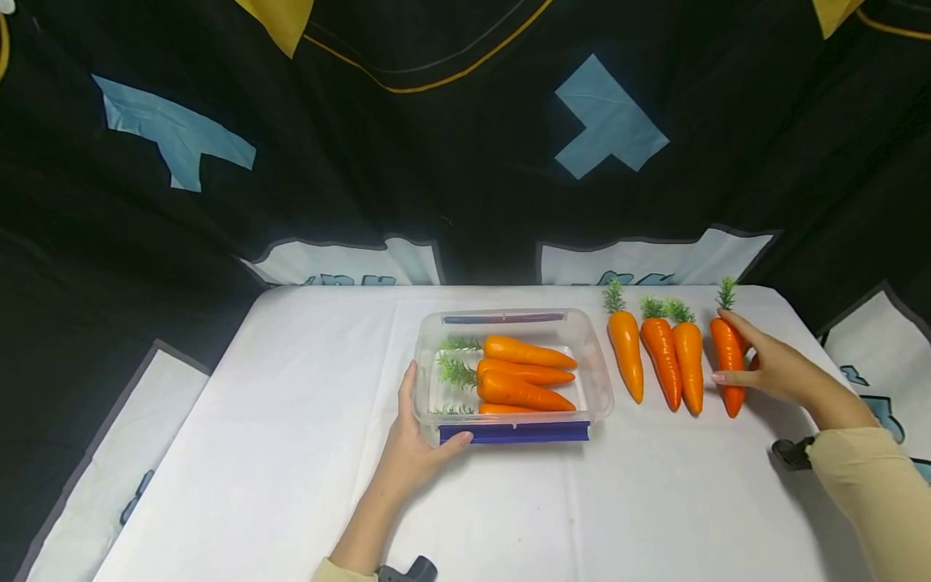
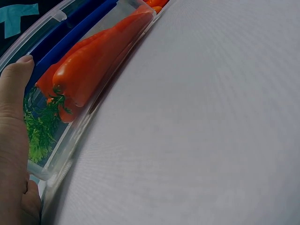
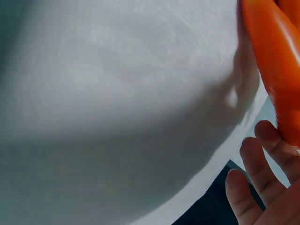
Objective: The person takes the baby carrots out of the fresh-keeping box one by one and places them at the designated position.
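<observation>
Carrots (image 1: 525,391) lie in a clear container (image 1: 600,380) at centre and loose on the white table (image 1: 276,453) at right.

From the left, the left hand (image 1: 414,453) grips the container's lower-left corner, thumb clamped by its blue latch (image 1: 516,432), fingers along the left wall. Inside, carrots point their tips right, green tops left. Right of the container, three loose carrots (image 1: 627,356) stand out in a row; the rightmost carrot (image 1: 730,356) lies under the right hand (image 1: 778,368), its thumb and forefinger spread apart across it; how firmly they press cannot be told.
</observation>
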Motion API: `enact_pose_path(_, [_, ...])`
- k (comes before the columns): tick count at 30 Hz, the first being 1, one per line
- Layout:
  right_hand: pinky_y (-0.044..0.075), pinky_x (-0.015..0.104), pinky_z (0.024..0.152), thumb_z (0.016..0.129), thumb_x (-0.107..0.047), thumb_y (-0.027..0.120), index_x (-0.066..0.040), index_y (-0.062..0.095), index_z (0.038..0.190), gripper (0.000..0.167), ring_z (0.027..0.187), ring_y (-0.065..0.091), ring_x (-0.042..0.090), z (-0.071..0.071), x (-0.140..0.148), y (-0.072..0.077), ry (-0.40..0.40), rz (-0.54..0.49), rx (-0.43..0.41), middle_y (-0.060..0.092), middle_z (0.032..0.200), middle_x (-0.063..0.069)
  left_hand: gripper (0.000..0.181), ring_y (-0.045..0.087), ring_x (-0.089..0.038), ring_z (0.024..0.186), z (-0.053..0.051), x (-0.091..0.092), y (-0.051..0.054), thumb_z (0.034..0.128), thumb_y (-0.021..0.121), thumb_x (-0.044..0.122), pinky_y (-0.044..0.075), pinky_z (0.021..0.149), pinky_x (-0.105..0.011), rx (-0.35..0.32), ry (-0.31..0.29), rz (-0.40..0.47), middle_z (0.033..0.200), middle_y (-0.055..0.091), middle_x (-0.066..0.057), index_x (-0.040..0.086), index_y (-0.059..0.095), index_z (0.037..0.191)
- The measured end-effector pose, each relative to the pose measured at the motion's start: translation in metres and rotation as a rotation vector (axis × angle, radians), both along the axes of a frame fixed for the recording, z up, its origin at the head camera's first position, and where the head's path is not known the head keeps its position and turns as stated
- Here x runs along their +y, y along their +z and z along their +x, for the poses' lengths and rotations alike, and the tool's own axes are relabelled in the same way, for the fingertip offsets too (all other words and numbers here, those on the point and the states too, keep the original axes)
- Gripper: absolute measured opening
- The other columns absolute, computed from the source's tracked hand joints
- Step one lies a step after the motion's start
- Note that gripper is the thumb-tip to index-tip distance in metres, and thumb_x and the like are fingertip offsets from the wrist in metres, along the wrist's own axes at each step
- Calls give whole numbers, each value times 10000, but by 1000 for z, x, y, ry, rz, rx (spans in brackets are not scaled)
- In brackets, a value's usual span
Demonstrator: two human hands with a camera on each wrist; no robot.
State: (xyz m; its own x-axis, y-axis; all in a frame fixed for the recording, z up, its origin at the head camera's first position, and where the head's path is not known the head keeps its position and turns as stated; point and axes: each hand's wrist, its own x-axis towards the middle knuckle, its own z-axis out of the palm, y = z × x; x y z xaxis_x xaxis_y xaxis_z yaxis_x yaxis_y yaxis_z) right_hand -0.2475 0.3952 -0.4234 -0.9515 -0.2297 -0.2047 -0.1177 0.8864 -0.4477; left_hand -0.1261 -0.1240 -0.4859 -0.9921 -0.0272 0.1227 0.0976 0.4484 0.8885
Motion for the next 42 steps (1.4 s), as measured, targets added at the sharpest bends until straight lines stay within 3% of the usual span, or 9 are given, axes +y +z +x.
enact_pose_path(5, [494,605,892,809,-544,751,-98,17,1596,1165,1098,487,458,-2,0,-3,7,11,-14,319,1468,367,1231,403,-366,1424,-1,0,0,713,866,432,330,1140,-611,6,-5,4,1589,350,-157,445,-22,1565])
enact_pose_path(9, [380,736,985,835,-543,722,-85,25,1592,1126,1241,394,556,-4,1,-8,23,23,-45,258,1506,394,1231,406,-368,1421,-1,1,-1,710,870,426,332,1140,-607,13,-4,6,1587,352,-161,441,-14,1567])
enact_pose_path(12, [309,782,992,857,-546,695,-79,38,1587,1087,1257,375,582,-4,3,-11,30,46,-64,314,1462,401,1236,421,-373,1408,0,1,-2,706,872,425,346,1131,-606,17,-1,-1,1577,367,-169,437,-12,1569])
enact_pose_path(21, [470,710,860,881,-643,599,-71,93,1582,1037,978,559,440,-4,1,-7,28,179,-14,526,1132,305,1233,397,-365,1428,1,0,-1,711,870,422,329,1142,-608,6,-4,14,1593,342,-154,446,-18,1565])
enact_pose_path(26, [460,735,861,929,-649,513,-88,147,1584,936,1057,535,547,-5,-9,6,-4,219,55,496,1207,369,1230,384,-361,1438,0,0,-1,717,867,424,319,1149,-607,8,-8,16,1601,329,-147,443,-23,1566])
enact_pose_path(32, [512,671,859,946,-556,574,-135,192,1589,859,1015,546,424,-4,-46,25,38,147,167,522,1191,295,1234,406,-360,1422,0,-1,0,711,870,417,329,1147,-597,16,-8,16,1584,357,-162,430,-15,1571])
enact_pose_path(38, [456,696,949,927,-497,644,-246,237,1586,814,1208,509,405,4,-99,47,147,82,220,527,1349,214,1234,405,-362,1422,0,-1,0,712,870,425,328,1146,-600,0,-7,10,1587,353,-155,435,-18,1569])
enact_pose_path(42, [435,673,1006,917,-507,650,-287,252,1580,804,1273,494,380,8,-131,53,261,52,269,524,1402,162,1234,407,-357,1422,0,-1,0,710,870,432,330,1147,-595,-7,-5,10,1585,359,-144,441,-17,1567])
